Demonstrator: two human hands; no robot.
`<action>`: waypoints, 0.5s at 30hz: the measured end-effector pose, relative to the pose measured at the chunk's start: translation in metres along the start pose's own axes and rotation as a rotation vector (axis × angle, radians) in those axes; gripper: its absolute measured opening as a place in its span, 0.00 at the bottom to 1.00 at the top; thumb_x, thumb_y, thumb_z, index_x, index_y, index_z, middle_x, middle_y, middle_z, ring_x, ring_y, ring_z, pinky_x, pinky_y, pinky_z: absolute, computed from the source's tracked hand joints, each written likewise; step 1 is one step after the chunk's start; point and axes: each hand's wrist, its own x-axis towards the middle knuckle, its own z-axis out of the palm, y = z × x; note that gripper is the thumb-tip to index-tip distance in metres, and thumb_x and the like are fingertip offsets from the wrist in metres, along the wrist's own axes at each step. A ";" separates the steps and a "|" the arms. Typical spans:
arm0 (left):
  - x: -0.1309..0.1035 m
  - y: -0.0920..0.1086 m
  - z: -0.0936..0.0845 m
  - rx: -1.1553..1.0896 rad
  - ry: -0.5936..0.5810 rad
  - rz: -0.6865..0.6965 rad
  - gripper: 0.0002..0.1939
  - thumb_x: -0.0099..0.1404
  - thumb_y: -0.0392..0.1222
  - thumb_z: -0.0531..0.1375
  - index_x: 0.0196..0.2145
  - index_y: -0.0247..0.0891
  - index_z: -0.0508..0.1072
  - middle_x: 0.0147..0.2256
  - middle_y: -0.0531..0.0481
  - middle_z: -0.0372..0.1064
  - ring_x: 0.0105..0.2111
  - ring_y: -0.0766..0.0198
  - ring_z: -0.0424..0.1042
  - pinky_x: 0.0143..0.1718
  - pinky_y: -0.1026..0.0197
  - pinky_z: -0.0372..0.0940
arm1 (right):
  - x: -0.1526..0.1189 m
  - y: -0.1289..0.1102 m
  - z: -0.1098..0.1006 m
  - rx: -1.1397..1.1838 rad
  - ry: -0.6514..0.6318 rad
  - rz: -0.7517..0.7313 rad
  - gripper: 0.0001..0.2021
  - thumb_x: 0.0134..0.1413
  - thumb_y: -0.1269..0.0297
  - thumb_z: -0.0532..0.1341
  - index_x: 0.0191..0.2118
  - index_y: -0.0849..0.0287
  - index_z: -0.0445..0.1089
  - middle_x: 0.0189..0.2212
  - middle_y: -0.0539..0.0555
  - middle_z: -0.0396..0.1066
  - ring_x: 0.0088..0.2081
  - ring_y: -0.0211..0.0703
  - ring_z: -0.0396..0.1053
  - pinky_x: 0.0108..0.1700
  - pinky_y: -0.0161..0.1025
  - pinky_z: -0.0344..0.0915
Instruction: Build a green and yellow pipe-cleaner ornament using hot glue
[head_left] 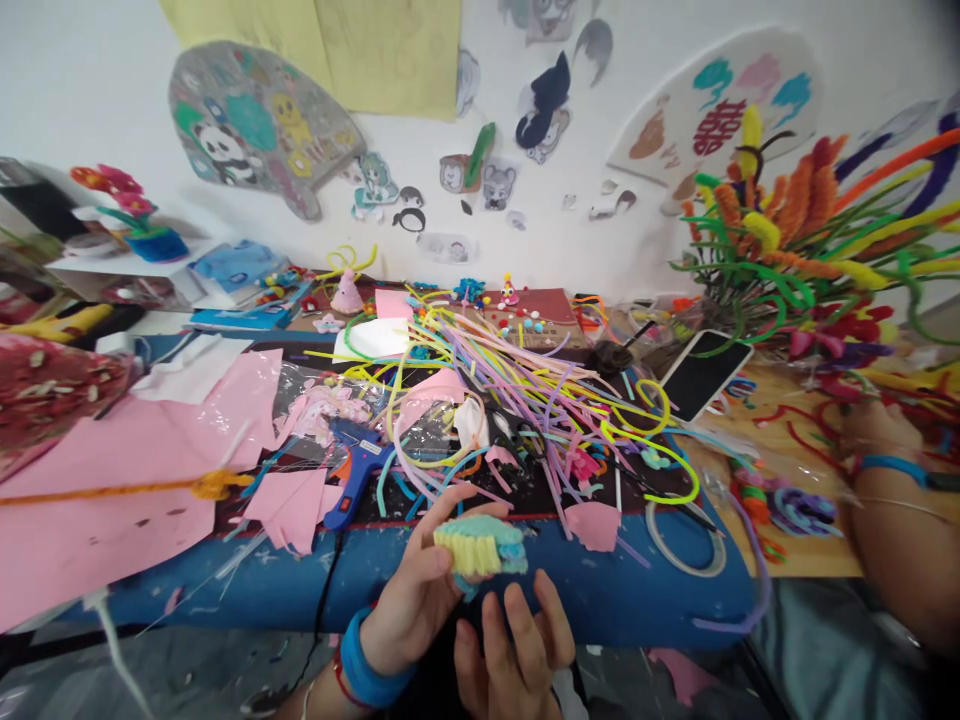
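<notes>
My left hand (416, 590), with a blue band at the wrist, holds a small fuzzy piece (476, 550) of yellow, mint and light blue pipe cleaner between thumb and fingers. Just below and to the right of the piece is my right hand (514, 640), its fingers apart and curled slightly upward, with nothing seen in them. Both hands are over the front edge of the blue table (615, 590). Behind them lies a large heap of pastel and yellow pipe cleaners (510, 370).
A blue glue gun (358, 480) lies left of the hands, near pink sheets (150, 500) and black-handled scissors (517, 430). A phone (705, 375) rests at the right. Another person's arm (900, 530) reaches in at far right, below a pipe-cleaner bouquet (810, 220).
</notes>
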 end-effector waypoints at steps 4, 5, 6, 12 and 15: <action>0.000 0.003 0.003 0.096 0.179 0.025 0.19 0.58 0.40 0.68 0.48 0.41 0.74 0.49 0.45 0.76 0.45 0.60 0.77 0.42 0.65 0.70 | 0.001 0.007 0.000 0.011 -0.010 0.002 0.14 0.52 0.75 0.61 0.45 0.57 0.73 0.62 0.52 0.64 0.68 0.57 0.49 0.57 0.52 0.66; 0.000 0.002 0.003 0.112 0.214 0.030 0.19 0.57 0.39 0.68 0.47 0.41 0.73 0.49 0.45 0.76 0.45 0.60 0.77 0.42 0.64 0.70 | 0.003 0.008 0.000 -0.001 -0.036 0.009 0.15 0.53 0.75 0.61 0.48 0.59 0.72 0.58 0.56 0.68 0.68 0.57 0.48 0.59 0.53 0.63; 0.000 0.002 0.002 0.126 0.241 0.037 0.19 0.57 0.39 0.68 0.46 0.41 0.73 0.48 0.45 0.77 0.45 0.59 0.77 0.43 0.64 0.69 | 0.005 0.009 0.000 -0.016 -0.073 0.016 0.16 0.54 0.75 0.60 0.50 0.62 0.71 0.54 0.59 0.72 0.69 0.56 0.47 0.60 0.54 0.61; 0.003 -0.002 -0.003 0.232 0.326 0.124 0.13 0.56 0.38 0.68 0.39 0.40 0.72 0.48 0.48 0.76 0.49 0.59 0.74 0.52 0.61 0.64 | 0.015 0.013 0.003 -0.040 -0.247 0.044 0.17 0.60 0.73 0.56 0.54 0.68 0.68 0.48 0.64 0.75 0.66 0.55 0.52 0.62 0.55 0.55; 0.003 -0.003 -0.005 0.287 0.322 0.159 0.12 0.56 0.37 0.68 0.38 0.40 0.73 0.49 0.48 0.75 0.50 0.59 0.73 0.53 0.60 0.63 | 0.017 0.014 0.001 0.028 -0.249 0.093 0.16 0.61 0.75 0.54 0.54 0.69 0.68 0.50 0.64 0.72 0.63 0.57 0.56 0.60 0.53 0.57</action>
